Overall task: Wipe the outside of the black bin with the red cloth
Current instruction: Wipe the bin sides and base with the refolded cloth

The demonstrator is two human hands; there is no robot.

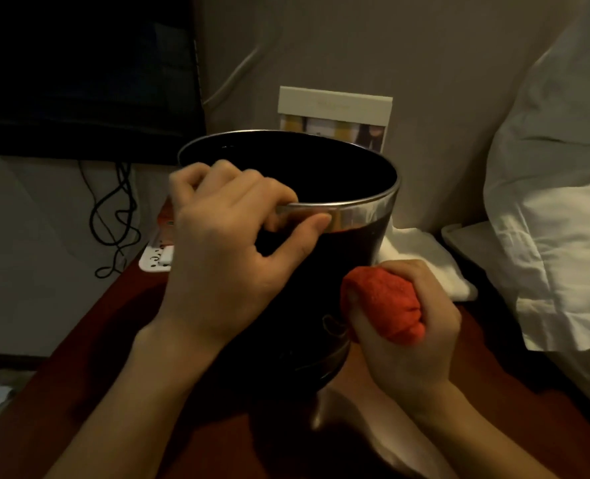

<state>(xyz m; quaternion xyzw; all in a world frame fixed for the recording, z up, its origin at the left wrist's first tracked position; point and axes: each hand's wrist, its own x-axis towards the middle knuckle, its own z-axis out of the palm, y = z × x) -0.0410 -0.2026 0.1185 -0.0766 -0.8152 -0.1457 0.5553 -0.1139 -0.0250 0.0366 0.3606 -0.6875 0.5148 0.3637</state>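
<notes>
The black bin [341,257] with a shiny metal rim stands on a dark red wooden table [89,368], tilted a little toward me. My left hand [224,250] grips the near rim, fingers curled over the edge and thumb on the metal band outside. My right hand [407,337] holds the bunched red cloth [383,302] and presses it against the lower right of the bin's outer wall.
A white power strip [155,259] lies on the table's far left, with black cables [117,216] hanging behind. A white card stand [335,112] is behind the bin, a white folded towel [424,261] to its right. White pillows and bedding [556,216] fill the right side. A dark screen [79,63] hangs upper left.
</notes>
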